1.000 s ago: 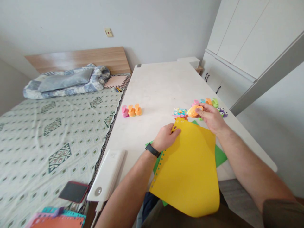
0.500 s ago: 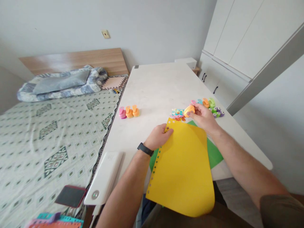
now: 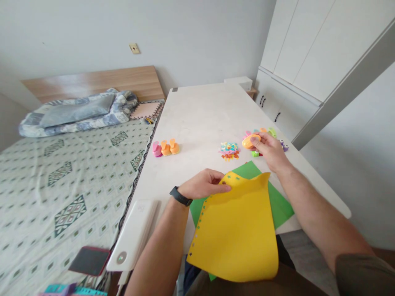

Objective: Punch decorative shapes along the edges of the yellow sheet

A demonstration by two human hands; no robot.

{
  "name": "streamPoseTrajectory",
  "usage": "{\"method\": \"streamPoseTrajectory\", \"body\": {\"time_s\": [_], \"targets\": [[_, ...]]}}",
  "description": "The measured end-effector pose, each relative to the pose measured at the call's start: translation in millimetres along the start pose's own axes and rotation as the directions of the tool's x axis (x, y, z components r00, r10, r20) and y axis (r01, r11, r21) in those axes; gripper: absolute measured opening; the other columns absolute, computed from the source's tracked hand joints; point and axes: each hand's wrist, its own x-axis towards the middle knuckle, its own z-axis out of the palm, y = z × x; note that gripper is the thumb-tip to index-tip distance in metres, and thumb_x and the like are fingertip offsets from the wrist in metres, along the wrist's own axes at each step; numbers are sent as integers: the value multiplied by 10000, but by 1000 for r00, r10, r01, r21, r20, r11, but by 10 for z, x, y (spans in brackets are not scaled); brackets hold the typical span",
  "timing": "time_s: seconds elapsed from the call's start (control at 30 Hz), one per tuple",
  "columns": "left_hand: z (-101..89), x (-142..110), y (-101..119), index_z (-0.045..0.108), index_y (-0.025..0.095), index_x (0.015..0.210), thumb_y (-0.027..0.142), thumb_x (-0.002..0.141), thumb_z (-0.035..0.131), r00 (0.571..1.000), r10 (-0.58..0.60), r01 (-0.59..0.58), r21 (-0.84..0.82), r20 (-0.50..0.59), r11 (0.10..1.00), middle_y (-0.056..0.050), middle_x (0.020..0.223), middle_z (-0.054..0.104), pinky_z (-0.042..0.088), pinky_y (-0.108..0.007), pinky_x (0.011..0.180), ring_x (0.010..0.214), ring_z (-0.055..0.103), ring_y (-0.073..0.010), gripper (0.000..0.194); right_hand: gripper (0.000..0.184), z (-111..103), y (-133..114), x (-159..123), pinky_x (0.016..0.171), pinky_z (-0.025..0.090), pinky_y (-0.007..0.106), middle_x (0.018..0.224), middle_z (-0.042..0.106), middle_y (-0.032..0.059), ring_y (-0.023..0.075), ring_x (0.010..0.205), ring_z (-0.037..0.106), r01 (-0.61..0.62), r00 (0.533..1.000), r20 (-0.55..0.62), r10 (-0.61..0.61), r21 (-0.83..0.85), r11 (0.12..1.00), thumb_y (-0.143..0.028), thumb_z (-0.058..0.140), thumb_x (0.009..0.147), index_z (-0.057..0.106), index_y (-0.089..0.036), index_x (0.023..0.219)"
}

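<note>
My left hand [image 3: 207,183] pinches the upper left corner of a yellow sheet [image 3: 237,226], which bends and has small shaped holes along its left and top edges. Under it lies a green sheet [image 3: 279,207], partly covered. My right hand [image 3: 269,149] grips an orange craft punch [image 3: 250,141], held clear of the yellow sheet. Just left of the punch is a small pile of colourful cut-outs [image 3: 229,150] on the white table. Behind my right hand stand more punches, including a light green one [image 3: 272,132], mostly hidden by the hand.
One pink and two orange punches [image 3: 166,148] stand in a row on the white table [image 3: 197,115]. A white power bank [image 3: 134,234] with a cable lies at the left edge. Beside the table, a bed [image 3: 77,172] carries a dark tablet-like object [image 3: 90,260] and punched coloured sheets [image 3: 74,290].
My left hand and the top of the yellow sheet have come down towards me, baring more of the cut-out pile and green sheet. My right hand still holds the punch, turned slightly.
</note>
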Motion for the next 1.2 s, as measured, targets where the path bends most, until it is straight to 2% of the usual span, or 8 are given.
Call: {"method": "streamPoseTrajectory", "body": {"time_s": [0.23,0.53,0.67,0.77,0.9,0.93,1.07,1.2], "targets": [[-25,17,-4,785,124,1011,455,829,736,979,106,-136,176,172,975,-97,999,746,493,-262,791,912,659,-196,380,387,10,-54,-62,713,550,281,992,754,76,189,863,707,-39,991,126,51,-94,995,-538,720,837,678,-203,1025],[-14,28,-8,784,135,1053,447,857,712,974,108,-152,218,201,964,-94,1021,749,487,-268,831,938,665,-199,375,516,126,82,-115,789,584,363,1063,735,73,243,950,705,68,987,156,-28,-257,964,-540,779,768,628,-232,1153],[-12,26,-7,784,133,1054,450,853,714,975,101,-143,216,196,966,-92,1030,750,484,-264,820,937,662,-200,381,504,168,82,-146,742,592,357,1045,742,75,240,905,712,-14,971,228,77,-267,964,-554,776,766,632,-229,1124],[-14,22,-1,781,138,1065,454,857,707,977,88,-131,219,196,967,-84,1021,751,482,-257,812,935,660,-196,385,437,192,45,-201,738,592,323,1054,748,83,222,927,714,-113,934,319,162,-166,980,-581,678,854,636,-213,1086],[-17,20,-2,783,138,1035,449,859,701,977,87,-133,233,196,963,-71,983,748,475,-250,805,918,653,-188,367,463,255,48,-282,727,612,326,1011,759,95,222,906,724,-318,779,512,363,-176,932,-631,603,884,665,-193,1020],[-16,20,-4,784,136,1021,452,857,702,978,88,-132,236,190,963,-69,974,747,474,-248,801,912,652,-187,365,458,275,58,-289,745,615,333,1017,758,94,224,924,722,-326,766,522,374,-186,927,-629,614,878,668,-195,1018],[-13,24,-18,785,146,1032,464,853,702,980,81,-124,234,183,964,-69,975,749,475,-244,785,908,655,-188,375,433,295,72,-229,863,599,368,1078,747,74,217,991,710,-199,916,340,214,-79,977,-620,647,859,655,-221,1027],[-12,28,-27,784,153,1058,455,855,700,979,70,-112,217,193,970,-70,981,754,478,-244,769,910,658,-191,374,437,185,44,-118,859,600,374,1083,744,70,214,972,715,-169,965,203,168,-13,986,-637,638,857,648,-226,1003]]}}
